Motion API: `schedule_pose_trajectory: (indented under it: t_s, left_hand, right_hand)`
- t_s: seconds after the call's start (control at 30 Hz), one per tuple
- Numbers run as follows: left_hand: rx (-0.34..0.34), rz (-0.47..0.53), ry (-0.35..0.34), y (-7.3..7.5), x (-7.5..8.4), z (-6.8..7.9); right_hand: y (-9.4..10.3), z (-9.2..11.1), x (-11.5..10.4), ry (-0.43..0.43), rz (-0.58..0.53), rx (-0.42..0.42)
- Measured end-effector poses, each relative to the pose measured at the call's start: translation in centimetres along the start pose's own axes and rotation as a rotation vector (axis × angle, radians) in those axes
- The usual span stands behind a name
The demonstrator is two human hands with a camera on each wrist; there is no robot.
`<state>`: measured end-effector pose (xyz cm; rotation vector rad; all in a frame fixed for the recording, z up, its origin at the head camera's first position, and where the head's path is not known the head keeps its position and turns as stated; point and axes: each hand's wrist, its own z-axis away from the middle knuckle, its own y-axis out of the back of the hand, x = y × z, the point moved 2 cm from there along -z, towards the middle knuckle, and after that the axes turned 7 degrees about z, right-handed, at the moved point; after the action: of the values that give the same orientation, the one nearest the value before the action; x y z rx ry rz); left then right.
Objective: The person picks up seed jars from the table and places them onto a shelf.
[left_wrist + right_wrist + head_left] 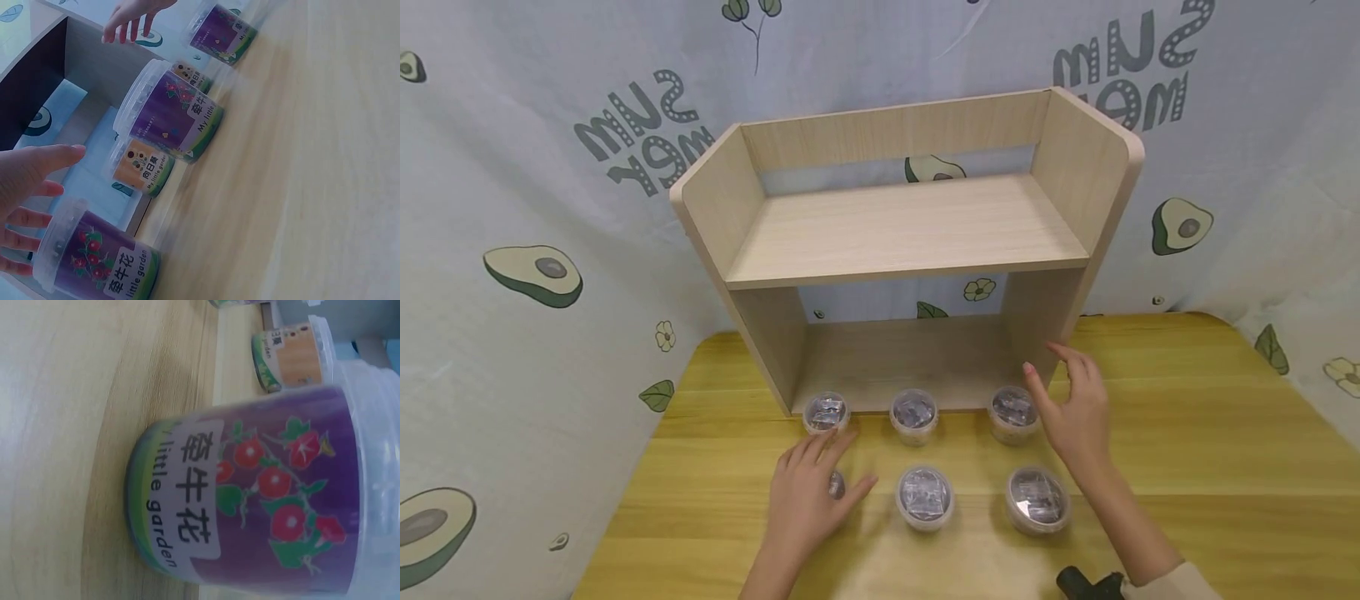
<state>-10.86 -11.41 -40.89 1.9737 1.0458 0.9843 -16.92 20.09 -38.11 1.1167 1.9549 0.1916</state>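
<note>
Cups (924, 497) stand unheld: left hand (805, 493) spread over the near-left cup (837, 485), right hand (1075, 406) spread beside the back-right cup (1012, 413). Reaching step, apparently; next, fingers must close around them.

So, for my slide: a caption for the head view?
Two open hands hover over six lidded cups before a wooden shelf.

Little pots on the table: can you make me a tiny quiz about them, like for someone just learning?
1. How many pots stand on the table?
2. True or false: the wooden shelf already has pots on its top board.
3. Which hand is over a front-row pot: A) left hand B) right hand?

Key:
1. Six, in two rows of three. The front left pot is mostly hidden.
2. False: the top board is bare.
3. A. The right hand hovers by the back right pot, holding nothing.
</note>
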Motion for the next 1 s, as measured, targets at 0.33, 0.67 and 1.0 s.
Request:
schedule_pose_trajectory:
  t_s: [0.33,0.67,1.0]
  left_hand:
    - [-0.004,0.019,0.011,0.4,-0.4,1.0]
    - [-0.008,0.018,0.036,0.5,-0.8,1.8]
    - [-0.030,0.039,0.070,0.3,-1.0,2.2]
  right_hand:
    - [0.1,-0.7,0.7,-0.074,-0.150,0.098]
    - [0.1,-0.9,1.3,-0.299,-0.248,0.115]
    - [-0.2,-1.8,2.1,-0.432,-0.277,0.080]
